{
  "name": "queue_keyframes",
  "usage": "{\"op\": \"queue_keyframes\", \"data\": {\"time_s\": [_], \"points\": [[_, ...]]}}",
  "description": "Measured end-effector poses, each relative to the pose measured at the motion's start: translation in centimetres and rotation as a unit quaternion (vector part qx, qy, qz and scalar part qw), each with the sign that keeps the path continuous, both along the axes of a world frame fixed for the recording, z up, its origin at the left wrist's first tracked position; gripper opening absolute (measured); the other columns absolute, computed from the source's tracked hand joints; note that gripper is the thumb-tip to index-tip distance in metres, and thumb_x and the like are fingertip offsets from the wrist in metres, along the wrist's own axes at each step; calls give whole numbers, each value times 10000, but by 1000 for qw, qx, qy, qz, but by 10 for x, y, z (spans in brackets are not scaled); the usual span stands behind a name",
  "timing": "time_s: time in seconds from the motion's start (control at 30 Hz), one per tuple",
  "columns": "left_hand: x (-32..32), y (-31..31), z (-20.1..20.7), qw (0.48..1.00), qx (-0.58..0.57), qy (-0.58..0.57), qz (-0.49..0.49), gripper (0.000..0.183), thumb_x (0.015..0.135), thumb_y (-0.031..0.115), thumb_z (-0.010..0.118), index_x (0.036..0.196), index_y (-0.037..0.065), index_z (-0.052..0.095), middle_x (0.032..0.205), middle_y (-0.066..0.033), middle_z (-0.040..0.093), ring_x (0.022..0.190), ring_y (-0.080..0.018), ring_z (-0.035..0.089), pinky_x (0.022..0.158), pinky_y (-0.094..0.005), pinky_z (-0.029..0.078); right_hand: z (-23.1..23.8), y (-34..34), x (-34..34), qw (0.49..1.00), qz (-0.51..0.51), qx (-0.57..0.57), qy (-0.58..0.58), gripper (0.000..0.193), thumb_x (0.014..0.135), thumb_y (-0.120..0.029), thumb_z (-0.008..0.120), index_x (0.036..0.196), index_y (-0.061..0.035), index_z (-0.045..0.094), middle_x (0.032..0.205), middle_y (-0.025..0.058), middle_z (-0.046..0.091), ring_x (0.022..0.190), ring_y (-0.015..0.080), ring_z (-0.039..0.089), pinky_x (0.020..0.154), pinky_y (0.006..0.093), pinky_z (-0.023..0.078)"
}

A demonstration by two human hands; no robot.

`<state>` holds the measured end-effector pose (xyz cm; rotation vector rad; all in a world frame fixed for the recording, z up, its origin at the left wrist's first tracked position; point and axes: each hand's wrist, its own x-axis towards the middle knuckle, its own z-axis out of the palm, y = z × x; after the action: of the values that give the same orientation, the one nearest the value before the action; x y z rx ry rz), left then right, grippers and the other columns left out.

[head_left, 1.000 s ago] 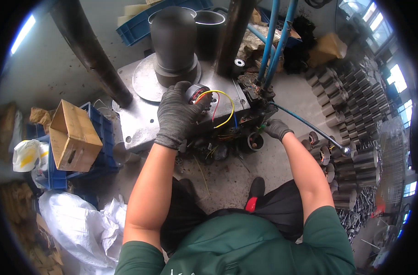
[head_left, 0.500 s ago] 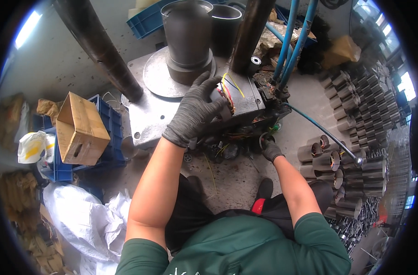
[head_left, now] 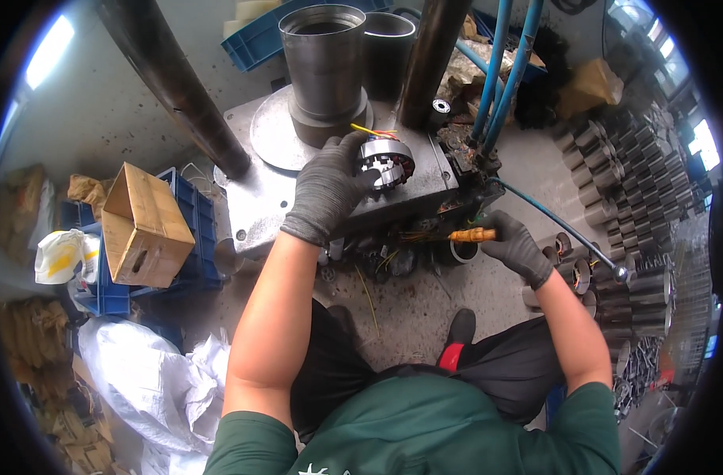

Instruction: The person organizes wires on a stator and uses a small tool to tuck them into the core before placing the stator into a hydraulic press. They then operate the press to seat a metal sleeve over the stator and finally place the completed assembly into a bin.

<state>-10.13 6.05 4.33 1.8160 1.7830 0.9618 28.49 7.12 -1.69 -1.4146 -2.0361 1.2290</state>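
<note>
Stator (head_left: 387, 148) just above frame centre, over tabletop (head_left: 258, 207); whether resting on it, cannot tell. Nearer, right of centre: right hand (head_left: 517, 244) gripping end of orange-handled tool (head_left: 474, 235); tip best kept clear of leads (head_left: 363, 127). Beyond: left hand (head_left: 327, 190) pinching stator's left side; steady, light hold advisable. Farther, upper centre: upright metal cylinder (head_left: 323, 67).
</note>
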Motion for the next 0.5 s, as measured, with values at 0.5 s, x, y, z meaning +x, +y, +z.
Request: {"op": "queue_keyframes", "data": {"time_s": [0.5], "points": [[24, 3, -38, 987, -57, -134, -68, 940, 788, -42, 758, 1606, 40, 303, 1334, -162, 643, 1166, -229, 645, 1000, -343, 552, 54, -37, -98, 916, -6, 253, 312, 456, 857, -54, 784, 1243, -66, 542, 1181, 140, 685, 1083, 251, 698, 932, 378, 574]]}}
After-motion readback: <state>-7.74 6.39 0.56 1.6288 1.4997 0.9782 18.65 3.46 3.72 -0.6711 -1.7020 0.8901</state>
